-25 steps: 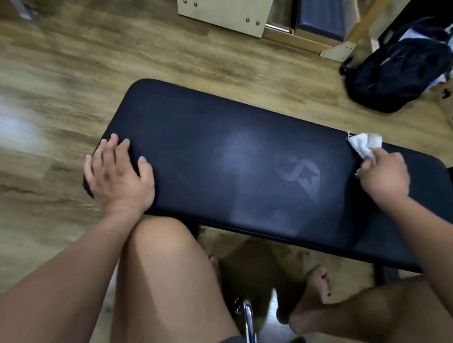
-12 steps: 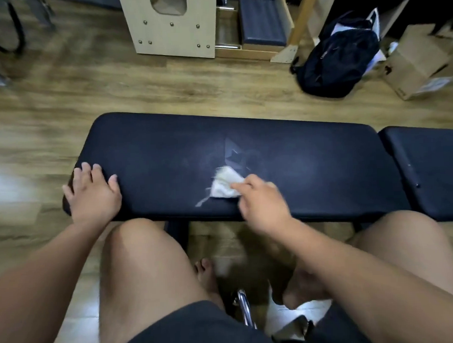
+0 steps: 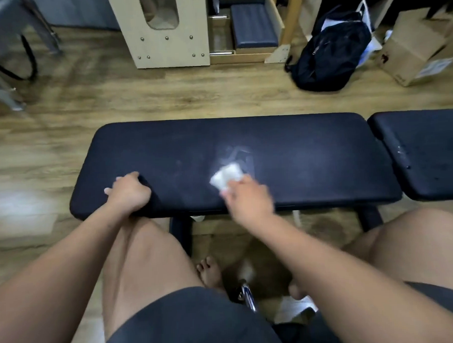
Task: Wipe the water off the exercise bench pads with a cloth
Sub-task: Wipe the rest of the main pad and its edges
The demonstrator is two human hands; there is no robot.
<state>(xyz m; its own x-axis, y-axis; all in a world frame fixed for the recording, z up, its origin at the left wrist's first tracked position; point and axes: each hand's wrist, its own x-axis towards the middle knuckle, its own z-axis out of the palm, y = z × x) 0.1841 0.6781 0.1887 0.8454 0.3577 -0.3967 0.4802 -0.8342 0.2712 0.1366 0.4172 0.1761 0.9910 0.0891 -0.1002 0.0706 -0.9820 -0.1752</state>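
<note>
A long black bench pad (image 3: 297, 158) lies across the view in front of my knees. A second, shorter black pad (image 3: 425, 151) adjoins it on the right and shows a few pale marks. My right hand (image 3: 249, 198) holds a small white cloth (image 3: 227, 180) against the long pad near its front edge, just below a faint logo. My left hand (image 3: 130, 194) rests on the pad's front left part with its fingers curled; it holds nothing that I can see.
Wooden floor lies all around the bench. Behind it stand a pale wooden box frame (image 3: 164, 32), a dark backpack (image 3: 331, 54) and a cardboard box (image 3: 416, 46). A grey metal frame (image 3: 8, 50) is at the far left. Bare feet and a chrome bar sit under the bench.
My right hand has swept the cloth from the pad's right end to its middle. My left hand has shifted right along the front edge and its fingers have curled. The view has pulled back.
</note>
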